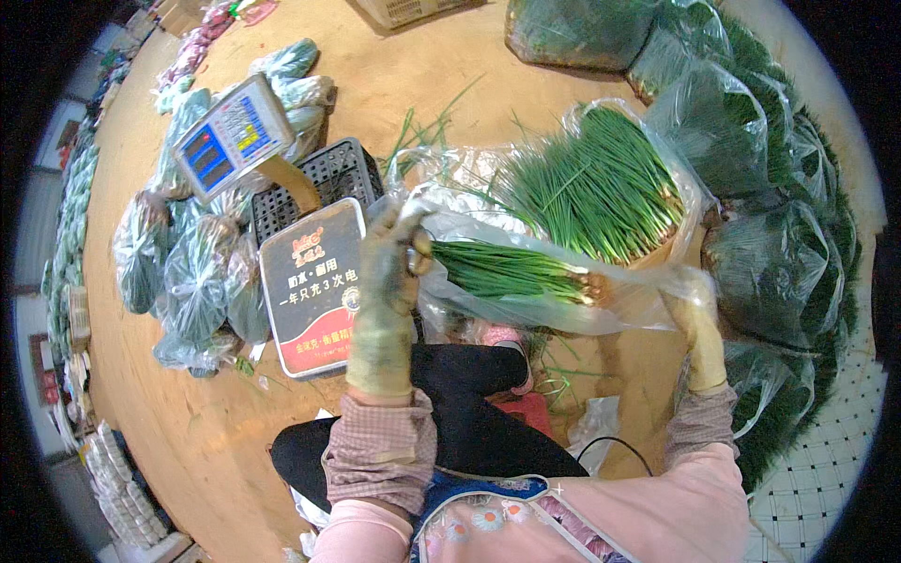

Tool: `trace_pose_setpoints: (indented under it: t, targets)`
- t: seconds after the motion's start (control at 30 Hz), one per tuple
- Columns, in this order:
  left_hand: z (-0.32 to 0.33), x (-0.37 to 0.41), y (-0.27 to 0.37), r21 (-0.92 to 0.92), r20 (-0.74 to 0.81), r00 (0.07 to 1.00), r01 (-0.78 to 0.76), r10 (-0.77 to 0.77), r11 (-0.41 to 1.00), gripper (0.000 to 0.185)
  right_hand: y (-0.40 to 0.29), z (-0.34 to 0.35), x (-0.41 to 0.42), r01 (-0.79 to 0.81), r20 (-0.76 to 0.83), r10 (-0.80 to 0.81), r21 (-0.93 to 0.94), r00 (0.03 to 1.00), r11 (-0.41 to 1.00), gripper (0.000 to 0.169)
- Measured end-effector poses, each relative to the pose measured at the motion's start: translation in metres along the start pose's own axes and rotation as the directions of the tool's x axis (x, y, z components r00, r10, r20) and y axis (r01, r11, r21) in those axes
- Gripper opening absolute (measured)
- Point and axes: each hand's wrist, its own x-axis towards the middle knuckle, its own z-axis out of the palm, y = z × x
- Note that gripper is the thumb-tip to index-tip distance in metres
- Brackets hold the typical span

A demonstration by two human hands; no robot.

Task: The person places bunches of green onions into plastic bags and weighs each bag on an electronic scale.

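Note:
Inside a clear plastic bag [626, 306] lies a bunch of thin green stalks [500, 271], likely scallions or chives, its root ends towards the right. My left hand [394, 260], in a dirty pale glove, is at the bag's left end by the leaf tips; motion blur hides its exact hold. My right hand [693, 302], in a pale yellow glove, grips the bag's right end, with the film stretched between the hands. Just beyond, a large heap of the same stalks [598, 190] rests in an opened plastic wrapping.
A digital scale's platform [310, 302] stands beside my left hand, its display [234, 137] raised behind it. A black plastic crate [345, 169] is next to it. Bagged greens [200, 281] lie at left; large bagged bundles [781, 260] line the right. A light basket [415, 10] is at the top.

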Motion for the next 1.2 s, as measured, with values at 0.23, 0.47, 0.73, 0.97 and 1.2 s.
trace_pose_setpoints:
  t: [0.23,0.47,0.73,0.97,1.2]
  targets:
    - [-0.031,-0.154,0.116,-0.091,-0.005,0.883,-0.468,0.47,0.879,0.023,-0.111,-0.109,-0.005,0.526,-0.285,-0.442,0.432,0.85,0.733,0.041]
    - [-0.141,-0.249,0.179,0.155,-0.341,0.696,-0.622,0.632,0.768,0.037,-0.292,-0.085,-0.039,0.741,-0.252,-0.705,0.084,0.663,0.666,0.044]
    - [-0.247,-0.224,0.12,0.499,-0.401,0.682,-0.398,0.612,0.77,0.054,-0.372,-0.024,-0.049,0.391,0.35,-0.781,0.715,0.517,0.58,0.051]
    - [-0.302,-0.21,0.079,0.77,-0.394,0.506,-0.273,0.767,0.577,0.048,-0.371,-0.026,-0.067,0.588,-0.311,-0.603,0.735,0.734,0.337,0.056]
    - [-0.299,-0.201,0.037,0.758,-0.498,0.442,-0.195,0.746,0.622,0.058,-0.367,0.022,-0.096,0.535,-0.135,-0.552,0.509,0.823,0.674,0.098]
